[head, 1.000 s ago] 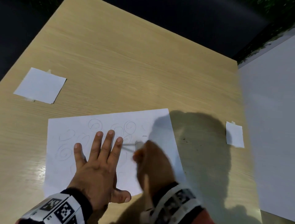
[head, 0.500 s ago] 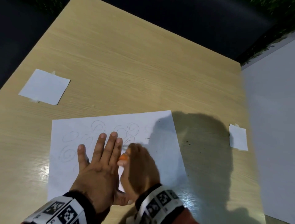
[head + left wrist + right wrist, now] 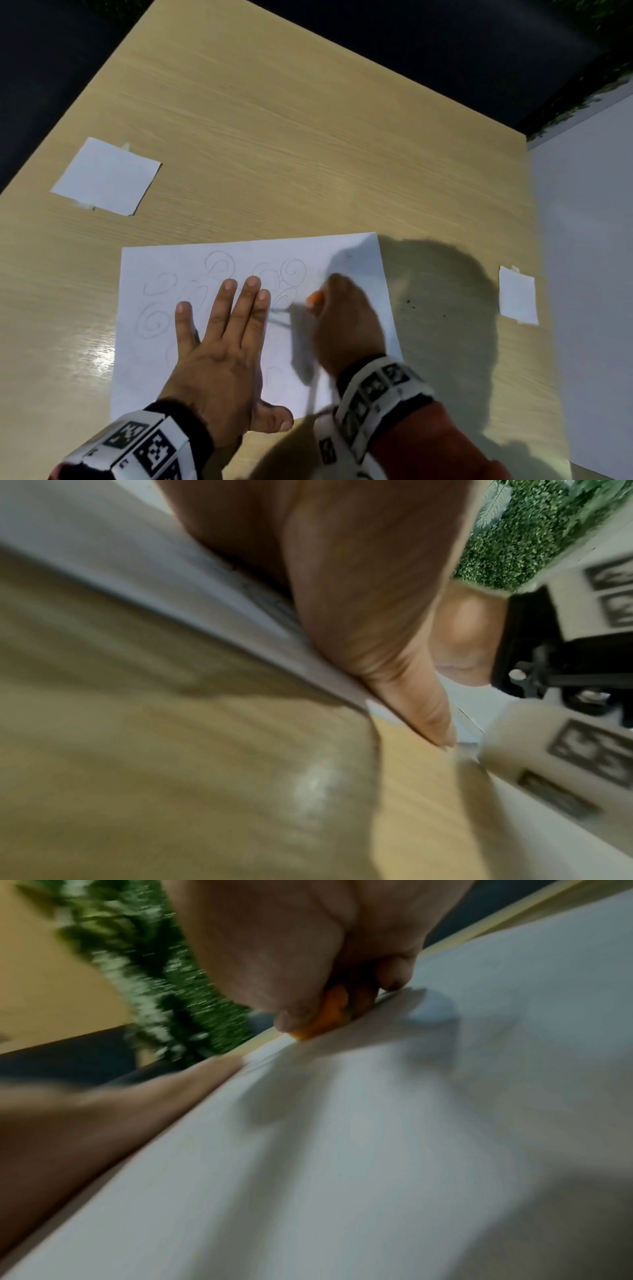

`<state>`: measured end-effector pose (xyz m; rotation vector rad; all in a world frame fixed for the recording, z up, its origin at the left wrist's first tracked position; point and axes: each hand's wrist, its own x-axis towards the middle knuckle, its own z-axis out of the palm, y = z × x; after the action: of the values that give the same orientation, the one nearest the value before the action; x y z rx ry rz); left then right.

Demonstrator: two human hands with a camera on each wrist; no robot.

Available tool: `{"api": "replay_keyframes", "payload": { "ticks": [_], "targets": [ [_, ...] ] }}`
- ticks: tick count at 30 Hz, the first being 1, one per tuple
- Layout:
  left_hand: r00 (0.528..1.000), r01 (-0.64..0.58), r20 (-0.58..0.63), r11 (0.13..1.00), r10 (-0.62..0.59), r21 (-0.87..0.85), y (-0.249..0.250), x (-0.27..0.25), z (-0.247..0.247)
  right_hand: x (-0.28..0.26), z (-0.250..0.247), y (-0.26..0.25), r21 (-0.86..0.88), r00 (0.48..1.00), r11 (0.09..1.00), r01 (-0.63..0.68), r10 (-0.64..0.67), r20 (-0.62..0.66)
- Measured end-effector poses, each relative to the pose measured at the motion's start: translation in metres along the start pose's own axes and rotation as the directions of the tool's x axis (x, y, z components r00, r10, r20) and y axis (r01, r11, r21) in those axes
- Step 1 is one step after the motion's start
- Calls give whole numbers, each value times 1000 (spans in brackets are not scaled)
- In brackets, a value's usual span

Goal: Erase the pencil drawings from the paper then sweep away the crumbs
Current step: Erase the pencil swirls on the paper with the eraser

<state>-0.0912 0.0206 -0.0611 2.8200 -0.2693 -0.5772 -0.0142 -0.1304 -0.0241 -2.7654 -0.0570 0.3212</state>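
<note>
While our flat left hand (image 3: pixel 219 356) pins the white paper sheet (image 3: pixel 164 377), our right hand (image 3: pixel 346 322) should rub its pinched small orange eraser (image 3: pixel 314 298) lightly.

Dim overall; hard shadow across table (image 3: pixel 428 308), glare near left; wrist views smeared, perhaps by motion.

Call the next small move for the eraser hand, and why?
Probably rub the orange eraser left, over the loop beside it. The right hand pinches the eraser against the paper, the left hand lies flat pinning the sheet, and the pencil spirals near the far edge look unerased, so sweeping crumbs seems premature.
</note>
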Motion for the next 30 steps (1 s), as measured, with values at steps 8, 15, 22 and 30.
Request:
{"api": "replay_keyframes", "payload": {
  "ticks": [8, 15, 22, 30],
  "targets": [
    [1000, 5, -11, 1000, -5, -20, -1, -2, -1, -26, 3, -28, 54, 981, 993, 107, -114, 160],
    [1000, 16, -5, 1000, -16, -9, -1, 0, 2, 12, -18, 19, -17, 986, 987, -157, 156, -54],
    [999, 32, -14, 999, -32, -17, -1, 1, 2, -26, 4, -22, 76, 991, 995, 65, -73, 116],
    [999, 33, -9, 999, -33, -14, 0, 1, 2, -2, -19, 3, 25, 994, 994, -110, 110, -11]
  ]
}}
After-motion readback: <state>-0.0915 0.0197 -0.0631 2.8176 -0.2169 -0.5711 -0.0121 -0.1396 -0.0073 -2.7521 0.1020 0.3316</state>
